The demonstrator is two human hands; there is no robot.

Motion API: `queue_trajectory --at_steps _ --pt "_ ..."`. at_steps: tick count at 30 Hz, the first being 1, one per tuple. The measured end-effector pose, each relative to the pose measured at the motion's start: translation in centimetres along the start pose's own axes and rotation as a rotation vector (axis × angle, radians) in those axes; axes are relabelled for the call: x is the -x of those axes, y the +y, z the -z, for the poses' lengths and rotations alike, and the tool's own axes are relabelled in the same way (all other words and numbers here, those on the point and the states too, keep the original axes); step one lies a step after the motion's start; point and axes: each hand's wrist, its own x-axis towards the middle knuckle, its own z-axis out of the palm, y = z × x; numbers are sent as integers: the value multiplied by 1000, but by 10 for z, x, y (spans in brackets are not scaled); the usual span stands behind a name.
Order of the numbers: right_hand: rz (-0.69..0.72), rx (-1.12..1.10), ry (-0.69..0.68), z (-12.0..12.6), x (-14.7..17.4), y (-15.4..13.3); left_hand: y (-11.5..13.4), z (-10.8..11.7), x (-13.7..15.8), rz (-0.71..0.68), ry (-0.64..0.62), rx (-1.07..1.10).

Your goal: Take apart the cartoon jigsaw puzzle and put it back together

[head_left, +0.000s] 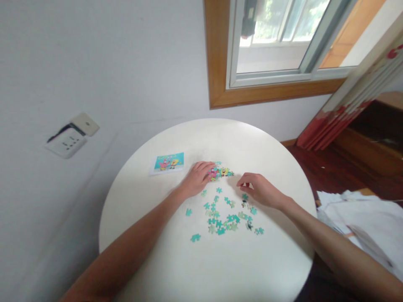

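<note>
My left hand (199,178) lies with its fingers stretched over the left side of a partly joined jigsaw puzzle (224,172), which shows pink and yellow cartoon figures. To the right of the puzzle, my right hand (258,189) is raised a little above the table, thumb and fingers curled together in a pinch. Whatever is between those fingertips, if anything, is too small to make out. Loose puzzle pieces (219,224), mostly teal and pale green, are scattered in front of both hands. A dark-marked piece (244,204) lies just below my right hand.
A picture card (169,163) with the cartoon figures lies left of my left hand on the round white table (151,251). The wall with a socket (67,141) and a window (270,42) are behind. White papers (362,218) are piled at the right.
</note>
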Motion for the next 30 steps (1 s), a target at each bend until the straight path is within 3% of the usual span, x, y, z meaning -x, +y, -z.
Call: queue_trajectory --at_steps 8,16,24,27,30 --pt "-12 36 -120 5 66 -22 -3 -2 -3 -16 24 -2" --pt "-178 196 -240 -15 105 -28 -1 -2 -2 -31 37 4" --pt "-191 127 -201 -18 105 -28 -4 -4 -2 -18 26 7" --pt "-183 -44 -74 -5 84 -26 -2 -3 -2 -16 18 8" --pt "-241 -207 81 4 43 -14 1 -2 -2 -24 14 4"
